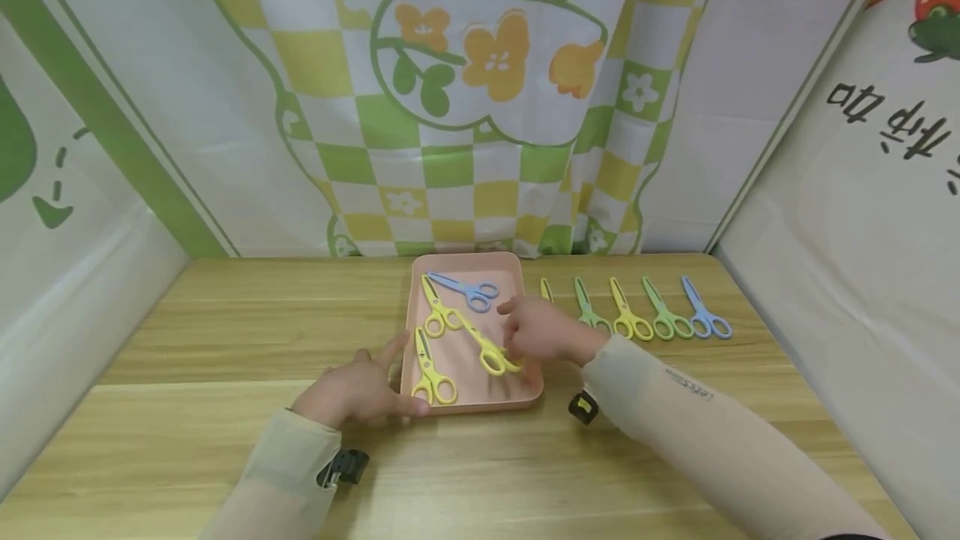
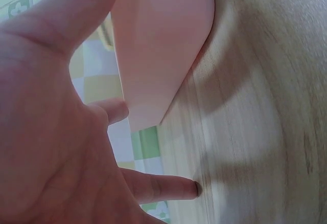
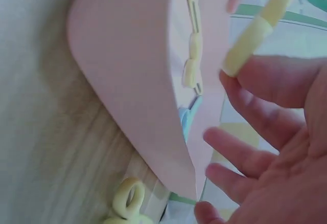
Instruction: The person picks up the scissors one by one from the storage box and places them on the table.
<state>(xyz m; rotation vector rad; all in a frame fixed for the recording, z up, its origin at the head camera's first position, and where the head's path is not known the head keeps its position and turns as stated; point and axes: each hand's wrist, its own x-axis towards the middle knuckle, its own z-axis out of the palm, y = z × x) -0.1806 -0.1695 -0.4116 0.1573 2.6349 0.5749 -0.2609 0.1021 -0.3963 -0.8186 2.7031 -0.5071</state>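
Observation:
My right hand [image 1: 543, 330] is over the right side of a pink tray [image 1: 480, 401], its thumb and index finger pinching a handle of a pair of yellow scissors [image 3: 250, 44]. The blades of these scissors point toward the far left of the tray. Two other pairs of yellow scissors lie along the tray's left side, one near [image 1: 429, 377] and one farther back [image 1: 435, 307]. Behind them is a blue pair [image 1: 474, 294]. At the tray's near left corner, my left hand [image 1: 356, 390] touches the rim with spread fingers and thumb.
Right of the tray, a row of scissors stretches across the wooden table [image 1: 225, 407]: a yellow pair [image 1: 547, 288] partly hidden by my right hand, green [image 1: 585, 302], yellow [image 1: 622, 311], green [image 1: 663, 315] and blue [image 1: 701, 311]. A patterned curtain [image 1: 465, 165] hangs behind.

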